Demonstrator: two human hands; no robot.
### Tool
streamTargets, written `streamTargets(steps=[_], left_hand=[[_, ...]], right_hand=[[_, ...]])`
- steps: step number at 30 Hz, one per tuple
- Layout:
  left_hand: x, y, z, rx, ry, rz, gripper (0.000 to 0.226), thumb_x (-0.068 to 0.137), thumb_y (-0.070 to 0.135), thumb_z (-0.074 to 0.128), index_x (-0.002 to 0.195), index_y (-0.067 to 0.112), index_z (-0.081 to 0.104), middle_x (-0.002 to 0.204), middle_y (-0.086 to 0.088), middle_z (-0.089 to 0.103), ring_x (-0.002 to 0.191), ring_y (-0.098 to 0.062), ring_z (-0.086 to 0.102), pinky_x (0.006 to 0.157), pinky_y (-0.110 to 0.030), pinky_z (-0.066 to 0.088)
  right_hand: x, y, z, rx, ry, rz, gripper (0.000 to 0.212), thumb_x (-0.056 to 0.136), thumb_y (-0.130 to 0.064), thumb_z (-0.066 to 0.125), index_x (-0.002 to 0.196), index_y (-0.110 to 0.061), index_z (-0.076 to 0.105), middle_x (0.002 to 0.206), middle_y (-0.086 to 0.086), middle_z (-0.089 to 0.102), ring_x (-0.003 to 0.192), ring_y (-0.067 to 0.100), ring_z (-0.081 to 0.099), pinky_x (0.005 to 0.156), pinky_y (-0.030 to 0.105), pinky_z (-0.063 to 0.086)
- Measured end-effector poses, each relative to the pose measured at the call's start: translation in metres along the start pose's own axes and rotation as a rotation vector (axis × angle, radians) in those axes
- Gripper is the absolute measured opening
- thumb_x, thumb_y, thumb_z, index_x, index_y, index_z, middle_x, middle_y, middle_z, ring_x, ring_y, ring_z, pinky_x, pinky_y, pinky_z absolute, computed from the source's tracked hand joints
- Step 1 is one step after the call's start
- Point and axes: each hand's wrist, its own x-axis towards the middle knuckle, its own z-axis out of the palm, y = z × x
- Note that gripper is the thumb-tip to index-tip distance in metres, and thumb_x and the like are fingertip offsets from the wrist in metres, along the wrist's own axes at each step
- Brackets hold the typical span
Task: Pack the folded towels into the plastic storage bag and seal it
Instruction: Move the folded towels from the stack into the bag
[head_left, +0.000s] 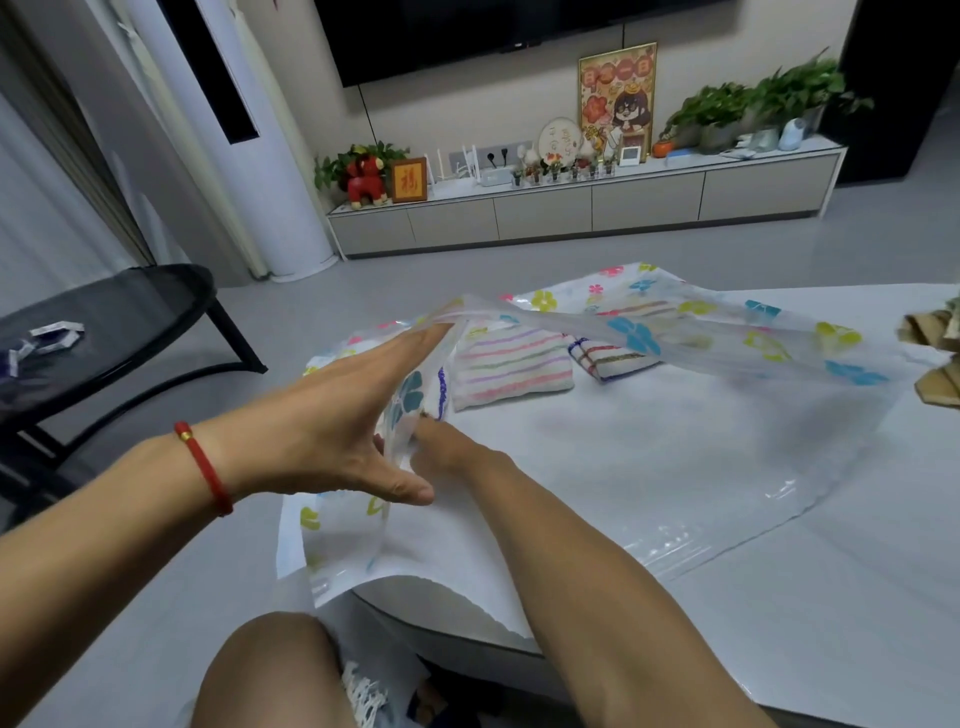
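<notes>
A clear plastic storage bag (685, 467) printed with coloured flowers lies open on the white table (810, 634). My left hand (343, 415) has straight fingers under the bag's upper layer (675, 332) and lifts it at the left edge. My right hand (449, 449) reaches into the mouth, its fingers curled at the lower edge of a white towel with purple stitching (440, 387), partly veiled by plastic. Inside the bag lie a folded pastel-striped towel (511, 366) and a folded checked towel (605, 358). A further striped towel (644, 310) shows behind them.
A black side table (104, 322) with small wrappers stands to the left. Brown cardboard pieces (935, 364) sit at the table's right edge. A low TV cabinet (571, 208) with plants and ornaments lines the far wall. My knee (270, 670) is below the table's near edge.
</notes>
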Motion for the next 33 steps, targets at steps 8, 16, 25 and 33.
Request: streamTargets(steps=[8,16,25,33], left_hand=[[-0.001,0.002,0.005,0.007,-0.004,0.032,0.129,0.064,0.061,0.082,0.15,0.05,-0.012,0.151,0.047,-0.006,0.121,0.029,0.02,0.076,0.007,0.036],[-0.002,0.004,0.006,0.047,0.042,0.03,0.123,0.063,0.067,0.076,0.137,0.064,-0.022,0.125,0.066,-0.022,0.106,0.045,-0.004,0.076,0.016,0.016],[0.007,0.011,0.018,0.051,0.071,0.01,0.125,0.064,0.068,0.076,0.147,0.055,-0.016,0.134,0.058,-0.02,0.12,0.032,0.001,0.089,0.014,0.009],[0.037,0.064,0.037,0.452,0.227,-0.073,0.083,0.07,0.073,0.056,0.145,0.056,0.023,0.163,0.01,0.022,0.121,-0.03,0.056,0.083,-0.043,0.055]], right_hand=[[-0.006,0.017,-0.01,-0.154,0.027,-0.002,0.072,0.09,0.003,0.054,0.156,-0.02,0.037,0.164,0.008,0.035,0.149,0.03,0.033,0.117,0.039,0.031],[-0.018,0.052,-0.042,-0.677,0.403,0.124,0.05,0.097,-0.021,0.047,0.147,-0.021,0.046,0.155,0.009,0.042,0.144,0.031,0.035,0.113,0.052,0.031],[-0.07,0.086,-0.095,-0.642,0.196,0.183,0.058,0.104,-0.032,0.039,0.16,-0.031,0.025,0.173,0.001,0.004,0.157,0.024,0.008,0.124,0.05,0.017],[-0.235,0.094,-0.131,-0.506,0.271,0.159,0.039,0.096,-0.044,0.056,0.133,-0.033,0.062,0.137,-0.005,0.062,0.114,0.014,0.062,0.1,0.036,0.05]])
